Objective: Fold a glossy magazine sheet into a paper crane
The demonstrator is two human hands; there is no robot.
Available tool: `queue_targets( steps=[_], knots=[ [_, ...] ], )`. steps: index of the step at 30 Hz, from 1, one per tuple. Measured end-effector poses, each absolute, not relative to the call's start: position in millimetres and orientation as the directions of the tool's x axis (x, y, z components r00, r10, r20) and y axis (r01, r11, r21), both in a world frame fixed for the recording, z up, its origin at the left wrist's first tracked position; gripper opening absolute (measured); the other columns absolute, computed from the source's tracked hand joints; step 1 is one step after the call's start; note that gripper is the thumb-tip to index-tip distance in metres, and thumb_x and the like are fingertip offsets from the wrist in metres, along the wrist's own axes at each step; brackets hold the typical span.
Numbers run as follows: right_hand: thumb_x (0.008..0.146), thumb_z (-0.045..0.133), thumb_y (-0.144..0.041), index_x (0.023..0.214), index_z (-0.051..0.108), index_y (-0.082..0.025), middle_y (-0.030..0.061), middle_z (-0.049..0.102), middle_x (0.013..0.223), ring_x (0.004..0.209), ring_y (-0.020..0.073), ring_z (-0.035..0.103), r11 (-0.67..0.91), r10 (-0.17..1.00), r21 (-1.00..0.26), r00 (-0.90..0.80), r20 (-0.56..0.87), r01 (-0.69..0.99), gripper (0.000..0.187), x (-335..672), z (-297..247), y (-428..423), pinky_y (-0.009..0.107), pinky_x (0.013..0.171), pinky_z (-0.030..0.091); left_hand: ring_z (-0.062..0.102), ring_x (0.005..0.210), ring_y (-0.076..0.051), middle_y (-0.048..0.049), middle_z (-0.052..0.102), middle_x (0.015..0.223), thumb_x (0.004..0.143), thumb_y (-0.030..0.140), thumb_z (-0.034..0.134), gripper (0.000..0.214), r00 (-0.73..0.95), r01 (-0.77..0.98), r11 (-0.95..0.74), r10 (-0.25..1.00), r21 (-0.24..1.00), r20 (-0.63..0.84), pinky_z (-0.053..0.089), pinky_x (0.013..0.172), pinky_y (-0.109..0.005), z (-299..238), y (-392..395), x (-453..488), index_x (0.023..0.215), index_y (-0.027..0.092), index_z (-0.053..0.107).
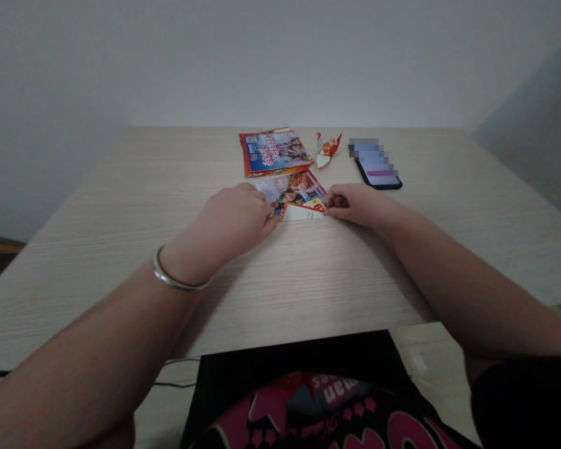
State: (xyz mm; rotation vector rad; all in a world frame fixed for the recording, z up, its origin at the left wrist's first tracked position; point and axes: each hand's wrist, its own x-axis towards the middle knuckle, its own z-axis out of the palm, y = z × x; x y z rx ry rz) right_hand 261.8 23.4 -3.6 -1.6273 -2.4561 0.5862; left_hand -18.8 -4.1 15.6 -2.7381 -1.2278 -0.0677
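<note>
A colourful printed sheet of paper [293, 188] lies flat on the table, its near edge partly folded over so that a white strip shows. My left hand [240, 212], with a silver bangle on the wrist, rests on the sheet's left side, fingers bent and pressed down at the fold. At the right end of that fold, my right hand [350, 204] pinches the paper between thumb and curled fingers. Part of the sheet's left side is hidden under my left hand.
Behind the sheet lies a stack of printed leaflets [275, 151]. Beside it stands a folded paper crane [328, 151]. Farther right is a phone [378, 165] with its screen lit. The pale wooden table [121, 187] meets a wall at the back.
</note>
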Motion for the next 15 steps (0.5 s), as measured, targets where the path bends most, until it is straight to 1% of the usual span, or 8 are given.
queue_targets(
  steps=[1,2,5,7,9,11,13,15],
  knots=[
    [0.091,0.067,-0.034,0.093,0.066,-0.022,0.0030,0.072,0.086,0.076,0.0180,0.061,0.338,0.910,-0.382,-0.402,-0.099,0.860,0.013,261,-2,22,0.030,0.065,0.040,0.069,0.099,-0.030,-0.0184,0.076,0.100,0.103,0.039,0.043,0.045,0.672,0.740,-0.658,0.734,-0.143,0.100,0.051,0.097,-0.045,16,-2,-16,0.098,0.009,0.077],
    [0.091,0.067,-0.035,0.092,0.067,-0.022,0.0031,0.072,0.086,0.076,0.0181,0.061,0.335,0.913,-0.373,-0.395,-0.097,0.865,0.013,259,-1,21,0.030,0.065,0.040,0.069,0.105,-0.032,-0.0193,0.076,0.107,0.102,0.039,0.047,0.042,0.679,0.734,-0.663,0.723,-0.147,0.129,0.051,0.099,-0.045,16,-1,-14,0.106,0.009,0.076],
    [0.091,0.067,-0.034,0.093,0.068,-0.021,0.0035,0.073,0.088,0.076,0.0182,0.061,0.339,0.912,-0.382,-0.399,-0.090,0.860,0.013,257,1,19,0.030,0.066,0.041,0.063,0.126,-0.032,-0.0164,0.070,0.134,0.099,0.037,0.059,0.041,0.743,0.662,-0.745,0.639,-0.081,0.197,0.048,0.110,-0.044,11,2,-10,0.130,0.012,0.068],
    [0.091,0.066,-0.032,0.093,0.070,-0.021,0.0036,0.074,0.089,0.077,0.0179,0.062,0.361,0.902,-0.403,-0.424,-0.078,0.841,0.012,256,2,19,0.030,0.068,0.042,0.062,0.131,-0.029,-0.0138,0.066,0.144,0.102,0.033,0.057,0.043,0.795,0.597,-0.801,0.584,-0.041,0.166,0.047,0.114,-0.043,4,4,-10,0.139,0.014,0.064],
    [0.091,0.066,-0.031,0.091,0.072,-0.021,0.0037,0.073,0.088,0.077,0.0176,0.062,0.394,0.892,-0.408,-0.451,-0.047,0.823,0.012,257,1,20,0.030,0.069,0.043,0.066,0.126,-0.028,-0.0144,0.068,0.142,0.106,0.030,0.050,0.042,0.786,0.610,-0.792,0.601,-0.026,0.141,0.050,0.110,-0.043,-3,6,-10,0.141,0.013,0.063],
    [0.090,0.068,-0.029,0.090,0.076,-0.020,0.0044,0.073,0.087,0.078,0.0182,0.062,0.463,0.869,-0.390,-0.494,0.022,0.796,0.012,257,-2,22,0.031,0.072,0.044,0.067,0.126,-0.029,-0.0140,0.068,0.142,0.107,0.029,0.046,0.040,0.791,0.605,-0.795,0.594,-0.045,0.150,0.052,0.108,-0.044,-8,7,-9,0.139,0.014,0.065],
    [0.088,0.070,-0.029,0.092,0.079,-0.020,0.0062,0.074,0.089,0.084,0.0199,0.064,0.577,0.807,-0.361,-0.580,0.113,0.733,0.013,256,-4,23,0.032,0.078,0.046,0.069,0.122,-0.030,-0.0136,0.070,0.139,0.107,0.028,0.046,0.038,0.803,0.591,-0.801,0.571,-0.099,0.172,0.055,0.103,-0.045,-10,7,-8,0.136,0.015,0.067],
    [0.087,0.073,-0.029,0.097,0.081,-0.019,0.0083,0.077,0.095,0.092,0.0226,0.067,0.678,0.730,-0.313,-0.659,0.183,0.665,0.016,252,-4,21,0.035,0.087,0.047,0.073,0.113,-0.030,-0.0135,0.074,0.131,0.106,0.025,0.046,0.035,0.814,0.579,-0.797,0.552,-0.173,0.181,0.058,0.092,-0.043,-9,6,-7,0.130,0.015,0.070]
  ],
)
